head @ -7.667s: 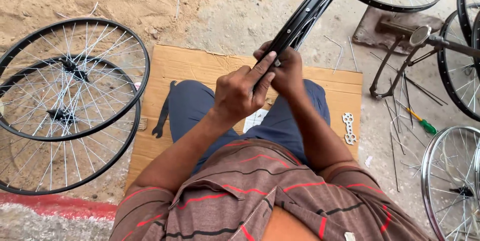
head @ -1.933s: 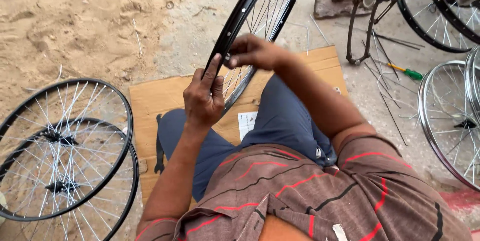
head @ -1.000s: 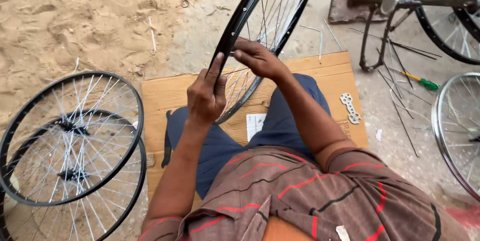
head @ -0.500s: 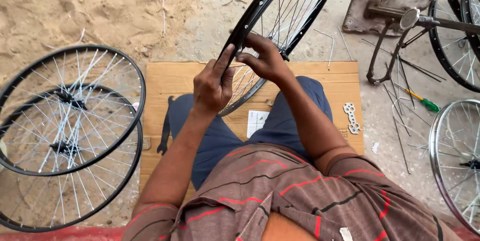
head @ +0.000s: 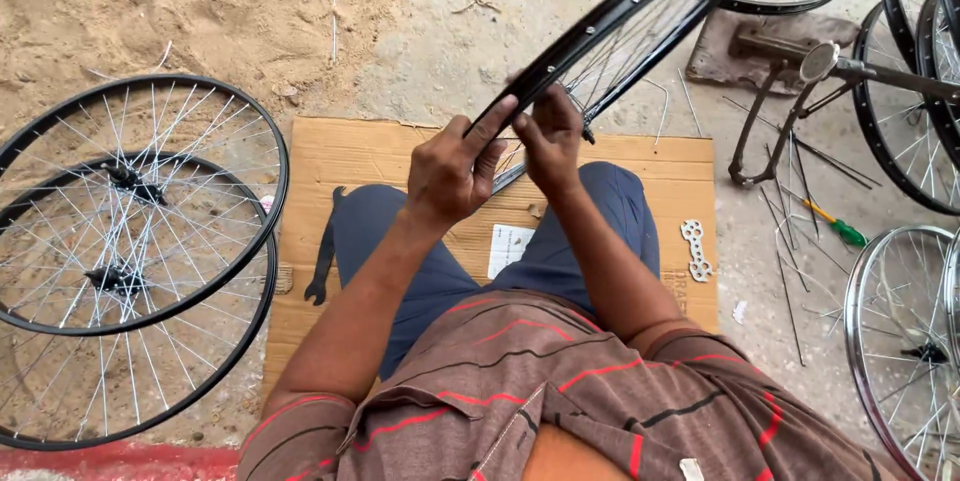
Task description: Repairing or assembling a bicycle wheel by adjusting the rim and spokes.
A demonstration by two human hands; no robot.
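Note:
I sit on a sheet of cardboard (head: 380, 156) and hold a black bicycle wheel rim (head: 640, 11) with thin silver spokes tilted up in front of me. My left hand (head: 455, 166) grips the rim's near edge, its index finger laid along the rim. My right hand (head: 550, 136) is just beside it on the inner side of the rim, fingers pinched at the spokes. What the fingertips pinch is too small to tell.
Two black spoked wheels (head: 130, 211) lie stacked on the sand at left. A metal truing stand (head: 800, 91), loose spokes (head: 780, 231), a green-handled screwdriver (head: 840, 229) and a flat spoke wrench (head: 695, 249) lie at right, with more wheels (head: 900, 341) along the right edge.
The rim has swung a little to the right and my hands have closed in together on its near edge. The view has shifted slightly.

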